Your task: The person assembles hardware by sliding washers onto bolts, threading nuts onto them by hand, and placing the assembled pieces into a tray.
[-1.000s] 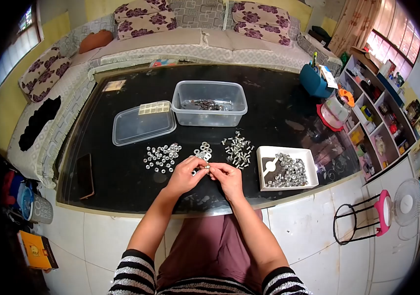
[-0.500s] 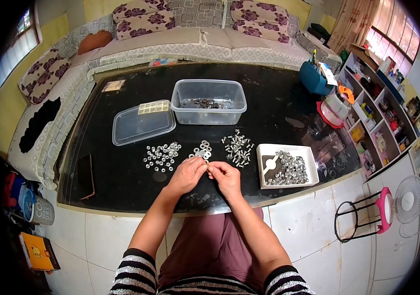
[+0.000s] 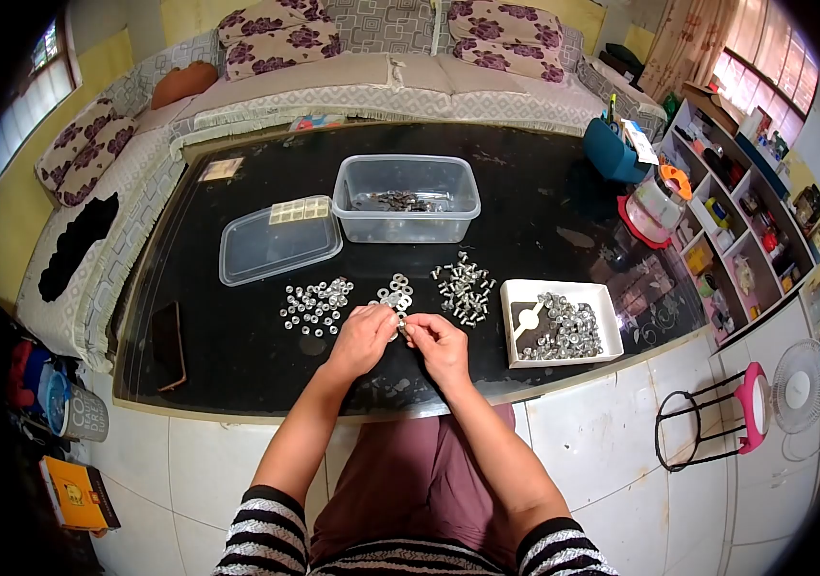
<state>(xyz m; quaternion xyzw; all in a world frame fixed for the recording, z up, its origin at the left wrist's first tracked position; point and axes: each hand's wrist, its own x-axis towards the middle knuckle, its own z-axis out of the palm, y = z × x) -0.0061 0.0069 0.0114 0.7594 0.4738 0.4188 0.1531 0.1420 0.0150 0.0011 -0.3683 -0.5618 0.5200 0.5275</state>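
Note:
My left hand (image 3: 362, 340) and my right hand (image 3: 438, 344) nearly meet over the table's front part, fingers closed. At the fingertips of my right hand a small shiny metal fastener (image 3: 401, 324) shows; its exact kind is too small to make out. What my left fingers pinch is hidden. Just beyond the hands lie flat washers (image 3: 397, 288) in a small pile. To their left is a spread of nuts (image 3: 312, 302), to their right a heap of bolts (image 3: 465, 290). A white box (image 3: 564, 363) farther right holds many metal fasteners (image 3: 571, 331) and a pale strip.
Behind the piles stands a clear plastic container (image 3: 407, 230) with dark small pieces inside, its lid (image 3: 276, 252) lying beside it. A phone (image 3: 168, 346) rests at the table's left. A teal holder (image 3: 614, 154) and a jug (image 3: 658, 206) stand at the right.
My fingertips have parted slightly, and a shiny metal piece now shows between them. The left hand has tilted a little upward; the piles look the same.

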